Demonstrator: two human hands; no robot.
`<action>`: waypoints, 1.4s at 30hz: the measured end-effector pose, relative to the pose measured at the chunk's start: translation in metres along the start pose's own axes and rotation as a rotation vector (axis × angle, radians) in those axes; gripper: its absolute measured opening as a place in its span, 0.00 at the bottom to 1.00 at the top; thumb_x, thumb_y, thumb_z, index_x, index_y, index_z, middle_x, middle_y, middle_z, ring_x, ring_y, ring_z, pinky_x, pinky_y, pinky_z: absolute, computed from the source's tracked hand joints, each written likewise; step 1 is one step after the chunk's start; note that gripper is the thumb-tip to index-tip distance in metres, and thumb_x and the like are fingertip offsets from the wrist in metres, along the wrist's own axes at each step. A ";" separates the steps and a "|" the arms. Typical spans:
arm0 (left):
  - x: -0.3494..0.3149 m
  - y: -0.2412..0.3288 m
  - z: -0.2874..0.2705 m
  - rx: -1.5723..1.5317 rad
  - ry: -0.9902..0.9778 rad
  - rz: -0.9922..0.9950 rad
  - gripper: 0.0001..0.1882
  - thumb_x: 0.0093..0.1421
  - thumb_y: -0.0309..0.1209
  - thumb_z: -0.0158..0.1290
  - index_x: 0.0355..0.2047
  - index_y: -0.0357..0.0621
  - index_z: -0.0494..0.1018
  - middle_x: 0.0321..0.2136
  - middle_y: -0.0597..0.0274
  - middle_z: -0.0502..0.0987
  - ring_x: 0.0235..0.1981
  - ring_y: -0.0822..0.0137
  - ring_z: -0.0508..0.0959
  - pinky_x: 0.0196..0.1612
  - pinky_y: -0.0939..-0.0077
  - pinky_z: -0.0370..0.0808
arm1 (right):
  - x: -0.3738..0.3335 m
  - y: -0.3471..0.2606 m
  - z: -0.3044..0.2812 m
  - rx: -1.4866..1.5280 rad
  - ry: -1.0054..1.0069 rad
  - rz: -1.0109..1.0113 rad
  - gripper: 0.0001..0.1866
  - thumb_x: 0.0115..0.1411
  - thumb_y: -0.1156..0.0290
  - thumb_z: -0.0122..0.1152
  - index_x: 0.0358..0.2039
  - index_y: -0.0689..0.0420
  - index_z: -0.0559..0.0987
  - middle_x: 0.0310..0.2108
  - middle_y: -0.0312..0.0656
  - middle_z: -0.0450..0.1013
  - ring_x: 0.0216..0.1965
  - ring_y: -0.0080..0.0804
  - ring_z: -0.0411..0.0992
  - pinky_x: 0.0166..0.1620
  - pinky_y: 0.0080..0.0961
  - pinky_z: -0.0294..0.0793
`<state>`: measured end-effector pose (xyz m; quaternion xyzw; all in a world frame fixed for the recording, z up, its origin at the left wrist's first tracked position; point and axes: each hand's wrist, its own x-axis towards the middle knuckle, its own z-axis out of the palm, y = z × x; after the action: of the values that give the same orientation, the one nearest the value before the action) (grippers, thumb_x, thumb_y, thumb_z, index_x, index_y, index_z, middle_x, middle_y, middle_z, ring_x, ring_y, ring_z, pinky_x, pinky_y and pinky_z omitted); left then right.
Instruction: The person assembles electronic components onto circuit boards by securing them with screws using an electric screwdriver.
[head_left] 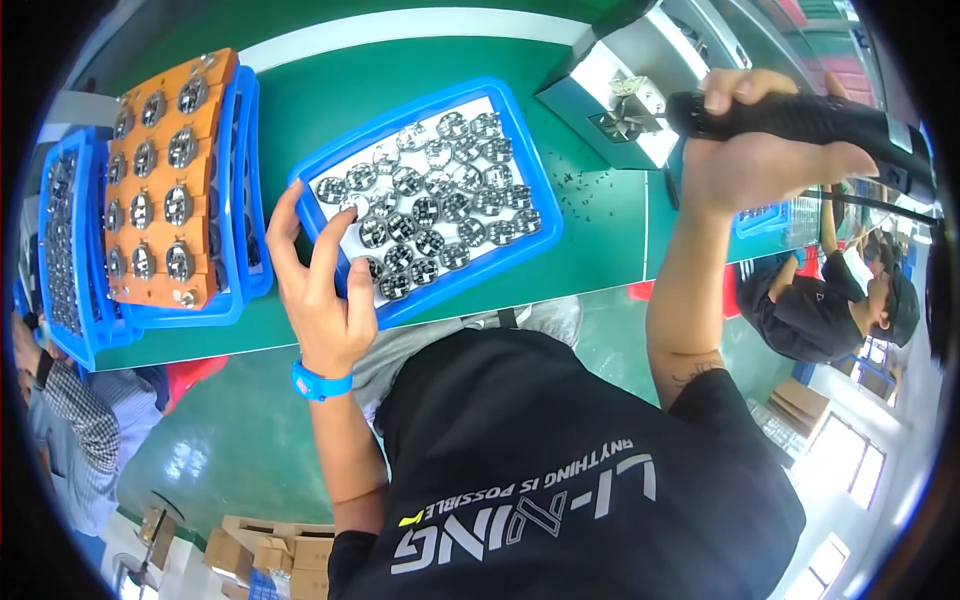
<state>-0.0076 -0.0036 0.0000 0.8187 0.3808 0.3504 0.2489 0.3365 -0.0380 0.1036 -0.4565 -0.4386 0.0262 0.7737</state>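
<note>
So the tray (465, 290) sits right under the left grip (325, 305), which is spread wide over its left edge, one fingertip on the rim, the index tip and thumb reaching in by the nearest discs (427, 210). Can't tell if those two actually touch a disc. The right grip (745, 165) is up on the other side, well apart from the tray, fingers wrapped around a black tool (800, 118). Tray's smooth blue plastic, rounded corners, with a flat white sheet (478, 106) under loose rows of round, shiny discs, dark and silver patches on each. Over left there's a flat orange plate (165, 180) carrying more discs in rows, lying across blue trays. Near the tool's tip is a boxy metal unit (590, 120), and little dark bits (590, 195) are scattered on the green surface (400, 60).
</note>
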 end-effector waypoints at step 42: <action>-0.003 -0.015 -0.006 -0.021 0.062 -0.020 0.24 0.44 0.25 0.49 0.45 0.36 0.78 0.62 0.31 0.60 0.58 0.34 0.67 0.61 0.49 0.68 | -0.149 0.044 0.193 1.636 -0.209 0.271 0.48 0.55 0.18 0.40 0.53 0.53 0.59 0.12 0.42 0.65 0.10 0.31 0.62 0.18 0.25 0.67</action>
<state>-0.0201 0.0036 -0.0079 0.8011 0.3928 0.3768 0.2491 0.1254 0.0541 0.0125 0.2055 -0.2920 0.4716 0.8063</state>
